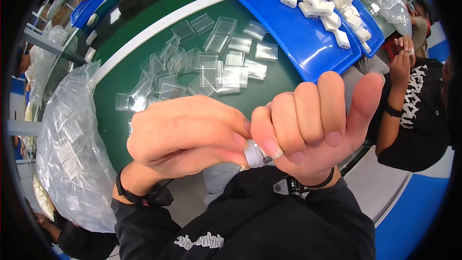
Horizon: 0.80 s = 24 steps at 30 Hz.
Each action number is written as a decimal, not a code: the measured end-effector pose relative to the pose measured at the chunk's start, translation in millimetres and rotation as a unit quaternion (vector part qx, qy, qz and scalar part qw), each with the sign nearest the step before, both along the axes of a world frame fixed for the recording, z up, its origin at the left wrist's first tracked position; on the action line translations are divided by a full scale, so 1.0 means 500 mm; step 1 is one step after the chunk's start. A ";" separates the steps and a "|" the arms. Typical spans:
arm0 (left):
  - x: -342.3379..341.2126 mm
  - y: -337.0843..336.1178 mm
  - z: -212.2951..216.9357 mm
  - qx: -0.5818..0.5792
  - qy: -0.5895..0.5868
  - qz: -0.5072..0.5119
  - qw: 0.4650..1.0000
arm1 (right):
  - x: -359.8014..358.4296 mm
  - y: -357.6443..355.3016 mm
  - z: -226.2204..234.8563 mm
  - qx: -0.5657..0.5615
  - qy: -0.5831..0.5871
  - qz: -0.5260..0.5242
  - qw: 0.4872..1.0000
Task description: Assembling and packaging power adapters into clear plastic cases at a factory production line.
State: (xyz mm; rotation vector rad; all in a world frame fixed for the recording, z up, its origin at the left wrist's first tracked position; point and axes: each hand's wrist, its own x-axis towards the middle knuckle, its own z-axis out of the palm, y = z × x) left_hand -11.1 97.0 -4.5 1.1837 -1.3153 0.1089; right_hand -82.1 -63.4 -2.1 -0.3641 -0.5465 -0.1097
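My left hand is closed, its thumb and fingers pinching a small whitish, translucent plastic piece in front of my chest. Close against it, my right hand has its fingers curled in and the digit on its outer side raised. Its fingertips press on the other end of the piece, where a small grey part shows. Most of the piece is hidden by my fingers, so its exact kind cannot be told. Beyond my hands, several clear plastic sleeves lie scattered and overlapping on the green work surface.
Blue trays at the far right hold several white plastic adapters. A large clear bag of sleeves stands at the left. A white rail borders the surface. A co-worker in black sits at the right; others are farther off.
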 end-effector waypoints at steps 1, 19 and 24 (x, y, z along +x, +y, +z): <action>-0.002 0.002 0.003 -0.001 0.001 0.004 1.000 | 0.000 0.001 0.001 -0.002 0.002 -0.001 1.000; -0.012 0.015 0.008 0.017 -0.302 0.205 0.931 | 0.009 0.014 0.079 -0.138 0.345 -0.064 0.926; 0.014 0.001 0.000 0.001 -0.279 0.168 0.946 | 0.016 0.022 0.072 -0.150 0.349 -0.134 0.915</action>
